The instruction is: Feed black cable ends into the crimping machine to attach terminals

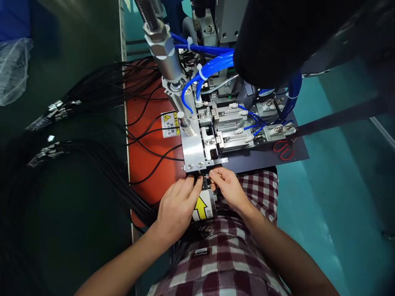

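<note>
My left hand [178,205] and my right hand [226,187] meet at the front edge of a small pneumatic machine [212,135]. Both pinch a thin black cable whose small metal end [206,176] sits between their fingertips, just below the machine's metal plate [191,152]. Under my hands stands a cylinder with a yellow arrow label [202,207]. The fingers of both hands are closed around the cable.
Black cables [145,135] fan over an orange mat [145,164] to the left, with metal-tipped ends [55,109] hanging off the bench. Blue air hoses [210,61] loop above the machine. Red-handled scissors [285,149] lie on the dark base plate at the right. A yellow warning label [170,124] is stuck beside the cylinder.
</note>
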Demonstrator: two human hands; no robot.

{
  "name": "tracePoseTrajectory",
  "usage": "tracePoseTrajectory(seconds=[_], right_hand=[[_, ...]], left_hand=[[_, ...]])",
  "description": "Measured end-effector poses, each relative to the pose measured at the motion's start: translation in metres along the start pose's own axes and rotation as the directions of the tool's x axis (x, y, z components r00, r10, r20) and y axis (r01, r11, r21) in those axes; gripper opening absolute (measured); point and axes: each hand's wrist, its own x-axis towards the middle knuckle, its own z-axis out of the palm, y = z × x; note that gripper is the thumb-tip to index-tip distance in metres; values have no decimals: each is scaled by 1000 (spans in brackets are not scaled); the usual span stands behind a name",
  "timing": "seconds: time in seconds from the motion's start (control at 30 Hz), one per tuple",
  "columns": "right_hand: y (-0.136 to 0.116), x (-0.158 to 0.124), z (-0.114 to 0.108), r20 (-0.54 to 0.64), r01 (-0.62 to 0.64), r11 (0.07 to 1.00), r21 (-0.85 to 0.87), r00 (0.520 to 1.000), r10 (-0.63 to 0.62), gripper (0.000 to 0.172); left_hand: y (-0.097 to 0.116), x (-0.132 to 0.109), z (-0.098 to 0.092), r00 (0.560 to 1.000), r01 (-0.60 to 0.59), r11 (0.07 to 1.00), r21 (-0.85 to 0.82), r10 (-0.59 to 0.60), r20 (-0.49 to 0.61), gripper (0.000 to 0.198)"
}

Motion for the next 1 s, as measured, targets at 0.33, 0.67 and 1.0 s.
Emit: tracePoseTrajectory(seconds=[0.33,0.67,1.0], right_hand=[[11,-4,4,-74,176,965,-196,978,-193,29],[12,-1,0,-11,150,972,-183,988,-155,31],[-6,0,-5,33,88,985,-146,996,-84,13]], left_hand=[[-1,2,0,1000,10,995,-101,-11,-7,31],[1,3,2,1000,21,996,-92,-20,14,32],[1,3,2,1000,15,997,-79,-15,-5,31]])
